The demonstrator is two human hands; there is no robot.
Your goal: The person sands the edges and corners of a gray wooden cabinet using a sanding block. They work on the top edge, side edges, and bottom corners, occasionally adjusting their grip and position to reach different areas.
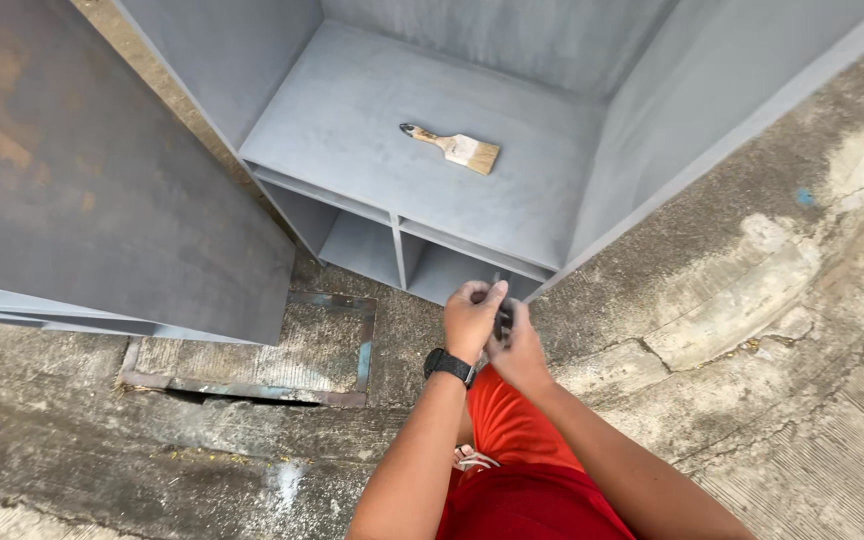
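Note:
Both my hands meet in front of me, low in the view. My left hand (pixel 470 318), with a black watch on its wrist, and my right hand (pixel 520 350) close together around a small dark object (pixel 501 320); I cannot tell what it is. A paintbrush (pixel 457 148) with a pale wooden handle and light bristles lies on the grey shelf (pixel 352 120) of a grey-painted cabinet, well beyond my hands. Below them are my red shorts (pixel 522 440).
The grey cabinet (pixel 652 130) lies on rough cracked concrete (pixel 772 330), with two lower compartments facing me. A large rust-stained grey panel (pixel 82 180) stands at the left. A metal-framed drain cover (pixel 282 350) sits in the ground just left of my arms.

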